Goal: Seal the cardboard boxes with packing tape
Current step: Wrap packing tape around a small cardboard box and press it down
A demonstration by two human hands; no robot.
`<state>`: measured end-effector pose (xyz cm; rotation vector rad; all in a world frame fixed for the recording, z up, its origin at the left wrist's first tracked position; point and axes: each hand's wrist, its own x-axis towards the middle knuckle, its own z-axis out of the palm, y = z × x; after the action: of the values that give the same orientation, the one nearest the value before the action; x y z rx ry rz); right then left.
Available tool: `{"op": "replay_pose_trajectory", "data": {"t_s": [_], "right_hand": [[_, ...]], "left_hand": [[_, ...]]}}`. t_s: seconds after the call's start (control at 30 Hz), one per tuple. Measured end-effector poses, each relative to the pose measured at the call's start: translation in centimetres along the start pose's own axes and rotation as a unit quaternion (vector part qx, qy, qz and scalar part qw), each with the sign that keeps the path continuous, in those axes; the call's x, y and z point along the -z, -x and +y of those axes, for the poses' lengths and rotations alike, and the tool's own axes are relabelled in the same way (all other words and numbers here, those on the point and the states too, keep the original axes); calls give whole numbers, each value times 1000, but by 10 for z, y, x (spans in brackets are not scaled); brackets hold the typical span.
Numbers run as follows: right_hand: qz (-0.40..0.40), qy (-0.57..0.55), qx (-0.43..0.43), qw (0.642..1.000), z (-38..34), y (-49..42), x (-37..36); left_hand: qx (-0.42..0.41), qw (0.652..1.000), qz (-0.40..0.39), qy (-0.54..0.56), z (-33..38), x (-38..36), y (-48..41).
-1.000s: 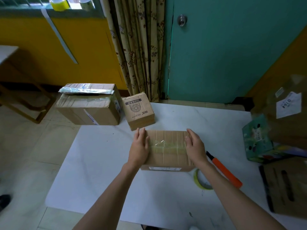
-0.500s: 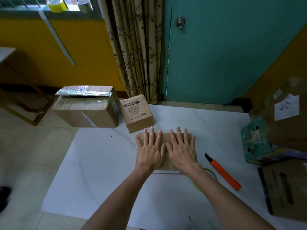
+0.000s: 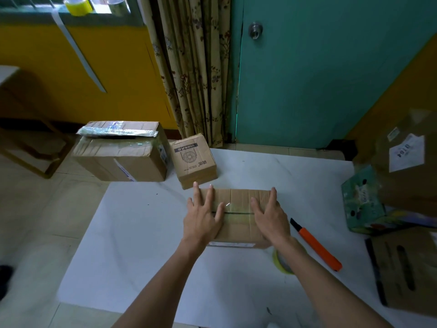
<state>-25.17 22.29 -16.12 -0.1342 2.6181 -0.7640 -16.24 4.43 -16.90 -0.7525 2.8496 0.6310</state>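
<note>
White tabletop (image 3: pixel 142 233) lay under our hands. Our left hand (image 3: pixel 203 218) and right hand (image 3: pixel 269 216) pressed flat, apart, on the cardboard box (image 3: pixel 238 197). An orange cutter (image 3: pixel 316 245) lay right of our right hand; a tape roll (image 3: pixel 277 261) sat beside that wrist.

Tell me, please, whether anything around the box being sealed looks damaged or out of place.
The large brown cardboard box beyond the white table's far left corner looks battered: its top is crumpled under wrinkled clear tape. A pale loose strip dangles from the window ledge.
</note>
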Motion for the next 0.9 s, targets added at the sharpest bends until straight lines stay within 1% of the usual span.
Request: {"op": "replay_pose_trajectory", "data": {"t_s": [0.13, 0.2, 0.23, 0.3, 0.33, 0.4, 0.5, 0.67, 0.77, 0.8, 0.87, 0.9], "right_hand": [[7, -27, 10, 1000, -1, -1, 1], [3, -54, 5, 999, 0, 0, 2], [2, -75, -11, 997, 2, 0, 1], [0, -118, -66, 991, 8, 0, 0], [-3, -136, -90, 987, 10, -1, -1], [-12, -163, -106, 981, 16, -3, -2], [-21, -183, -104, 977, 14, -6, -1], [-17, -170, -92, 981, 12, -9, -1], [-29, -224, -98, 969, 12, -8, 2], [-38, -256, -101, 961, 13, -7, 3], [-58, -305, -118, 943, 15, -6, 5], [-65, -324, -122, 936, 18, -4, 4]], "left_hand": [[-7, 999, 6, 31, 1, 1, -1], [10, 994, 19, 105, 0, 4, -2], [39, 985, 33, 164, -2, 4, -2], [127, 954, 52, 265, -7, 4, -2], [163, 948, 40, 269, -9, 4, -2], [193, 954, 6, 228, -10, 5, 0], [183, 956, -2, 230, -11, 7, -5], [157, 959, -4, 234, -11, 8, -7], [156, 955, -22, 250, -15, 11, -10], [160, 947, -40, 275, -18, 13, -11], [171, 914, -71, 360, -23, 16, -11], [176, 897, -75, 399, -23, 16, -9]]}}
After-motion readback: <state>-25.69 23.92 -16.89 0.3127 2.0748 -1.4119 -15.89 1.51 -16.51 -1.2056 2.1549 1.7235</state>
